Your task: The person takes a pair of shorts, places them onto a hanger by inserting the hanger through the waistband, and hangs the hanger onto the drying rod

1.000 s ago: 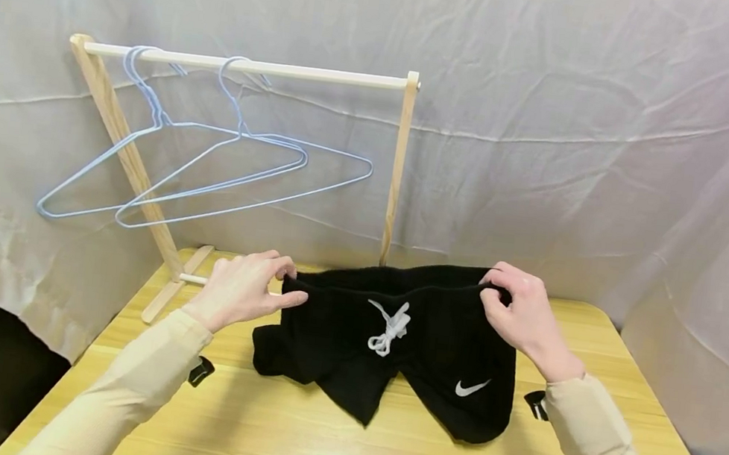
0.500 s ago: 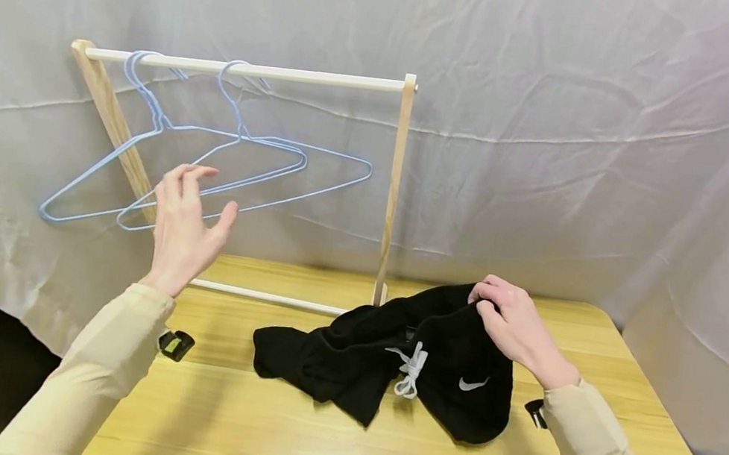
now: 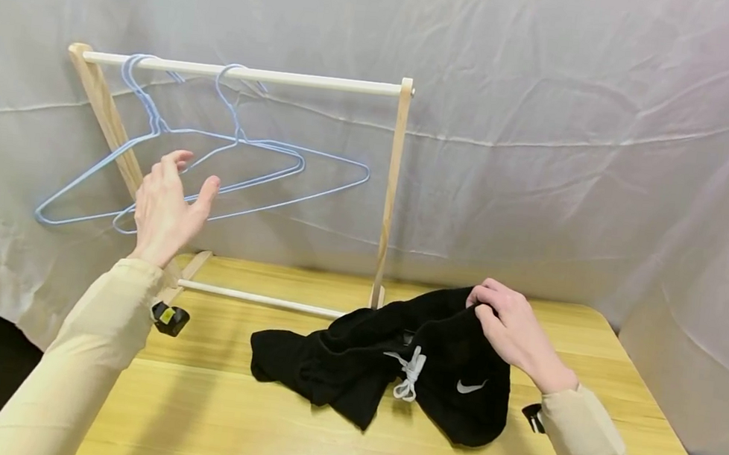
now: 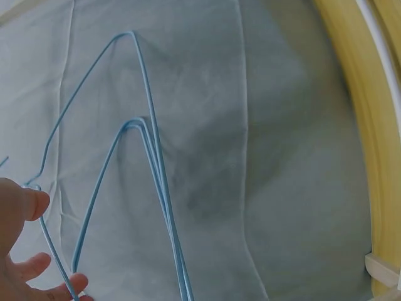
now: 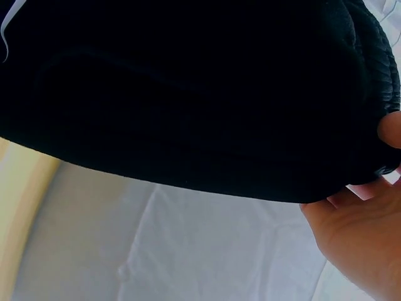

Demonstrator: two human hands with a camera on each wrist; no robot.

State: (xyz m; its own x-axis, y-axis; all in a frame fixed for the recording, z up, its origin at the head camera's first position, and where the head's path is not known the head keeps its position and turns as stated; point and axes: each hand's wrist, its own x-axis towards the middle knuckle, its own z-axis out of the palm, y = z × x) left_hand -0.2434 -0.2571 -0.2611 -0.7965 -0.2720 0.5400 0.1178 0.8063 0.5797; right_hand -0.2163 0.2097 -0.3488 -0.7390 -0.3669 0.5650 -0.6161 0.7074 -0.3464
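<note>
Black shorts [image 3: 347, 376] lie partly collapsed on the table, with a white drawstring bow [image 3: 411, 374] at the front and a white swoosh on one leg. My right hand [image 3: 517, 339] pinches one end of their waistband and keeps that side raised. The other end of the waistband sags toward the left. Up by the rack, my left hand [image 3: 166, 212] is raised with fingers spread and thumb apart, holding nothing. It overlaps a light blue wire hanger [image 3: 368, 174] in the head view. In the left wrist view, the thumb and fingertips are on either side of the hanger wire [image 4: 52, 248].
A wooden rack with a white rod [image 3: 313, 81] stands at the back left, several blue hangers on it. Its right post [image 3: 390, 200] rises behind the shorts, and a white lower bar [image 3: 262, 298] runs near the table [image 3: 286, 444]. Grey cloth [image 3: 544, 188] hangs behind.
My left hand has let go of the waistband and risen left to the hangers. That side of the shorts has dropped and folded toward the table. My right hand still grips its end.
</note>
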